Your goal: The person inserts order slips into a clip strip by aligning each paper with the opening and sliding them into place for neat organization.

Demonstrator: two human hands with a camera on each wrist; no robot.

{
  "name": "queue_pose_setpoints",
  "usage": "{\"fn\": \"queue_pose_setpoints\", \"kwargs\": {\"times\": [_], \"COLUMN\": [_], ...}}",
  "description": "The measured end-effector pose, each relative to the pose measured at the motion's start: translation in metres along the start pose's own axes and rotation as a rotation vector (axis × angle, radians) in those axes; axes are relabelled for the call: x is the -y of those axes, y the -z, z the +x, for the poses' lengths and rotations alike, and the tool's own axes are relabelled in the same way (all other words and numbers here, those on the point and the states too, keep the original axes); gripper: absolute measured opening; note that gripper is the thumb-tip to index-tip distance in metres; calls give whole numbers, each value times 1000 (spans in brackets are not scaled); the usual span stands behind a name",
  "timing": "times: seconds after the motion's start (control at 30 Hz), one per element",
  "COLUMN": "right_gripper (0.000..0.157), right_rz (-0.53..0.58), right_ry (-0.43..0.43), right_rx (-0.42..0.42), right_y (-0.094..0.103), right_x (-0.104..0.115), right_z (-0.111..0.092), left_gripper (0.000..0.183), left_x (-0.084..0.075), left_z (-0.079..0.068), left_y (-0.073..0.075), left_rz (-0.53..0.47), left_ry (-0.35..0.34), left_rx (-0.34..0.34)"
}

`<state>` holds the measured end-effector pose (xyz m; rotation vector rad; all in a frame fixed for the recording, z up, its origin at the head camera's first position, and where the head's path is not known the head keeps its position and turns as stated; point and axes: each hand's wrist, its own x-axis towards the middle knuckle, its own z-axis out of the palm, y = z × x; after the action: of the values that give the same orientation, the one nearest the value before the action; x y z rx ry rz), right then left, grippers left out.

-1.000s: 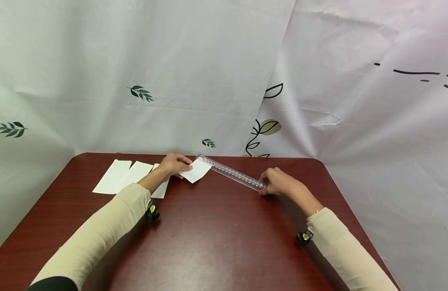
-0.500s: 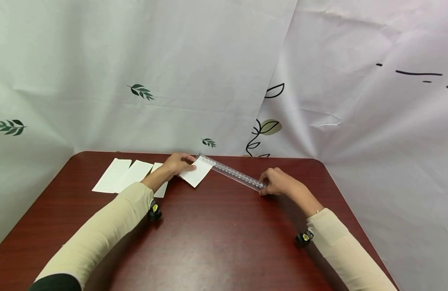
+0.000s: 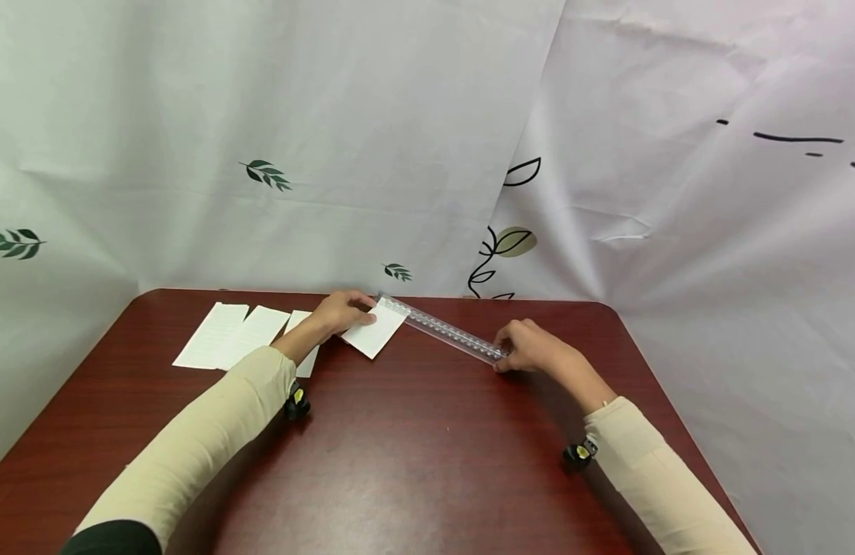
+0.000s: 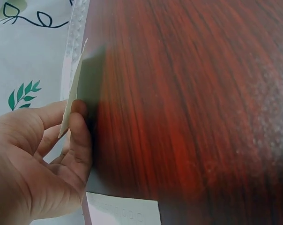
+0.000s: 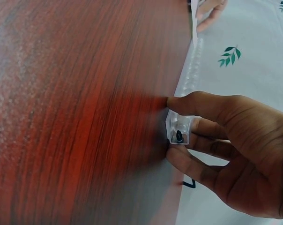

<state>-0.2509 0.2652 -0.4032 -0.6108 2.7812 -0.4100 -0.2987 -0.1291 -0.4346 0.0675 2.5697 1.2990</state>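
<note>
- On the tabletop (image 3: 427,432), our left hand (image 3: 338,312) pinches a paper slip (image 3: 375,331) against the clear ruler (image 3: 441,333).
- Our right hand (image 3: 531,347) grips the ruler's end; three slips (image 3: 222,335) already lie aside.

Desk (image 3: 413,462): near half bare, open passage between both forearms. Far edge blocked: paper strips (image 3: 240,335) at left, clear ruler (image 3: 441,331) lying diagonally at centre, curtain backdrop (image 3: 399,154) close behind.
</note>
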Motion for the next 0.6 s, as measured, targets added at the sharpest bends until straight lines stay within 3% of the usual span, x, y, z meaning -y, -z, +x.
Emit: {"fn": "queue_pose_setpoints", "kwargs": {"times": [0.6], "right_gripper": [38], "right_rz": [-5], "right_ry": [1], "right_rx": [5], "right_y": [1], "right_x": [-1], "right_z": [1], "left_gripper": [44], "left_x": [-17], "left_z": [-2], "left_y": [-17], "left_rz": [56], "left_ry": [2], "left_rx": [20]}}
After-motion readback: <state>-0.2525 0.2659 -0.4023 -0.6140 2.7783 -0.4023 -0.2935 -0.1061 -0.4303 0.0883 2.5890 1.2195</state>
